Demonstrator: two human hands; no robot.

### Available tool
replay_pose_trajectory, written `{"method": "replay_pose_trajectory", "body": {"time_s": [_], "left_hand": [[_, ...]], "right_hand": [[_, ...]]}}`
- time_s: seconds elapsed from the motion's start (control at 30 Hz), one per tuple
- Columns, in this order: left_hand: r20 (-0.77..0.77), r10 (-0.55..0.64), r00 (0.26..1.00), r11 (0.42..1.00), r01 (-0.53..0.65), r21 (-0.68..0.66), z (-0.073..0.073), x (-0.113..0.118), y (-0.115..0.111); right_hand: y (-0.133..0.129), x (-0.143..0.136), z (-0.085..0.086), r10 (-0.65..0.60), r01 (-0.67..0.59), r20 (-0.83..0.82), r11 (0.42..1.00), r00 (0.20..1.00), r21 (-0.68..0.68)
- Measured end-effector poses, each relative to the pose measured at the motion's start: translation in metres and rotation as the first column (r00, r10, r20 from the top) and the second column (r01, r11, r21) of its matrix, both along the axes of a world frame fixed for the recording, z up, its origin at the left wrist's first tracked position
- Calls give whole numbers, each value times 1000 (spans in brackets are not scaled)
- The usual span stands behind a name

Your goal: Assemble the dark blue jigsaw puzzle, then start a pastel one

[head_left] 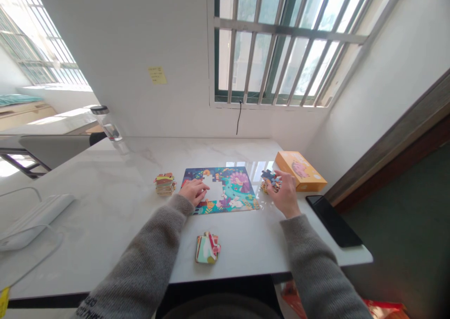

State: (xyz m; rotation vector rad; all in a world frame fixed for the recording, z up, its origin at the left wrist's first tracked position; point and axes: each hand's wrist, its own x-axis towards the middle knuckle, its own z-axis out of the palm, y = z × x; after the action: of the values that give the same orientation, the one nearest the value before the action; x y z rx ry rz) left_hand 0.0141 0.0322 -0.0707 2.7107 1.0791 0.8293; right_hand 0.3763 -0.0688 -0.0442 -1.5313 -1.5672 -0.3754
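A: Where's the work?
B: Partly assembled, multicoloured rectangular jigsaw puzzle [230,187], flat mid-bench, on the white marbled bench [242,244]. White gap left of its centre, some edges stepped like missing pieces.
A: Left hand?
B: Left hand [195,192] is palm-down on the puzzle's left part, fingers loosely bent, tips at the gap. Released, no piece seen in it.
A: Right?
B: Right hand [284,193] is at the mixed stack of dark blue and tan jigsaw pieces [268,174], just right of the puzzle. Thumb and fingers spread around the upper pieces. Can't tell if it has gripped one; fingers hide part of the stack.
A: Other stacks?
B: Two. Neat multicoloured stack of cardboard pieces [165,185] left of the puzzle, near the left hand. Pale green, red and white stack of pieces [207,247] nearer the person, by the bench's front edge.
A: Right end?
B: Yellow-orange rectangular box with a pink picture [301,171] behind the right hand; flat black phone-like slab [333,220] along the bench's right edge.
A: Far left?
B: Clear bottle with a dark lid [108,123], upright by the wall, well apart from the puzzle.
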Motion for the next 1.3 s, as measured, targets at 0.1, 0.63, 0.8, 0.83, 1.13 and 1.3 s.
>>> {"method": "replay_pose_trajectory", "body": {"time_s": [0.1,0.63,0.8,0.83,1.13,1.3], "left_hand": [[51,-51,997,998,54,-46,5,7,-10],[152,-86,985,995,94,-45,4,21,-17],[172,-51,984,997,60,-47,3,23,-20],[172,-59,983,997,67,-40,3,23,-20],[176,-104,979,994,96,56,-2,32,-21],[169,-114,979,990,98,102,-1,33,-21]], "right_hand": [[-5,-35,-1,232,-231,18,971,972,-58],[29,-114,8,717,-690,37,682,696,-243],[42,-126,3,722,-744,-188,624,666,-240],[43,-127,-1,686,-735,-263,640,678,-226],[40,-126,-24,552,-782,-619,599,559,-171],[39,-130,-26,552,-793,-657,597,513,-118]]}}
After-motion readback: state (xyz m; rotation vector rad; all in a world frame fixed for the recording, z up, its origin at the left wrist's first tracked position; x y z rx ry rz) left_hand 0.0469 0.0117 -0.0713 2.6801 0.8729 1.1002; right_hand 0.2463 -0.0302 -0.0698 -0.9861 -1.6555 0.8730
